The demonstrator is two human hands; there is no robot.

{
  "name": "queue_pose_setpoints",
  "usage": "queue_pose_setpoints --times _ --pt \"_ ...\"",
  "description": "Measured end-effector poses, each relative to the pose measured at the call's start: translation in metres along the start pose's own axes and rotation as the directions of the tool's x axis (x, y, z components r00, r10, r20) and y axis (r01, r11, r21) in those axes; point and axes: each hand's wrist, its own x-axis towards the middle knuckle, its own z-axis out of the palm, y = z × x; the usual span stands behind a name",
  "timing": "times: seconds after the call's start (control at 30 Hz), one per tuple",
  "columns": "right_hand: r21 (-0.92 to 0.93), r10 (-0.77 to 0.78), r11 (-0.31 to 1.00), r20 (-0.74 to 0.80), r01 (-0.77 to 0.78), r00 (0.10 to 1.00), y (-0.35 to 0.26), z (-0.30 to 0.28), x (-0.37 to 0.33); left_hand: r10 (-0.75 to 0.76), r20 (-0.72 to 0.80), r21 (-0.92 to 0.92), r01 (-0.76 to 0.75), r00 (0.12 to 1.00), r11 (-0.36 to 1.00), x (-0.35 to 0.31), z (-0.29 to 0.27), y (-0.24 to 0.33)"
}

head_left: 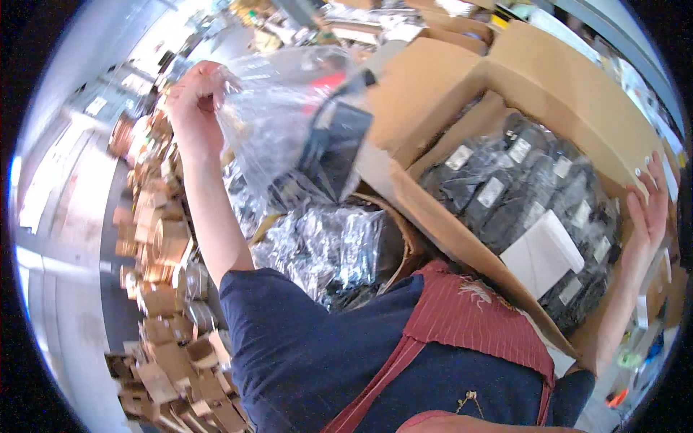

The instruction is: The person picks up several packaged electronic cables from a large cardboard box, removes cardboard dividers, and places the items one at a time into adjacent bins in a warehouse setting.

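Observation:
Pinched in the fingers of my left hand (198, 90) is the top of a clear plastic bag (263, 108), raised at the upper left. Inside its lower end hangs a dark, flat-sided item with a black cord or strap (336, 144); its exact kind is unclear. My right hand (648, 206), its fingers spread, lies against the right side of a large open cardboard box (440, 86). Several black items in clear plastic with white labels (491, 193) fill that box. A white paper sheet or envelope (543, 254) rests on top of them.
Below the raised bag stands an open container lined with brown cardboard (410, 242), holding crumpled clear plastic bags (317, 245). Many cardboard boxes (170, 242) are piled along the left. Shelving and loose goods (621, 61) run behind the large box.

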Motion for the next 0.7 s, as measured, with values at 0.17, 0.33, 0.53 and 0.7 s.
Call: queue_pose_setpoints --times 0.17,0.33,0.53,0.7 --pt "-0.043 0.124 0.992 0.149 -0.119 0.981 0.017 0.004 0.003 -0.036 -0.409 0.39 0.21 0.912 0.896 0.029 -0.146 -0.02" --pt "-0.009 0.248 0.968 0.196 -0.251 0.949 0.048 0.0 0.003 0.217 -0.386 0.813 0.219 0.896 0.539 0.049 -0.251 -0.035" --pt "-0.024 0.252 0.967 0.219 -0.253 0.943 0.066 -0.008 0.001 0.026 -0.304 0.911 0.299 0.952 -0.284 0.048 -0.381 -0.083" --pt "-0.063 0.276 0.961 0.179 -0.269 0.944 0.065 -0.005 0.0 -0.062 -0.747 0.595 0.707 0.662 0.382 0.027 -0.371 -0.13"
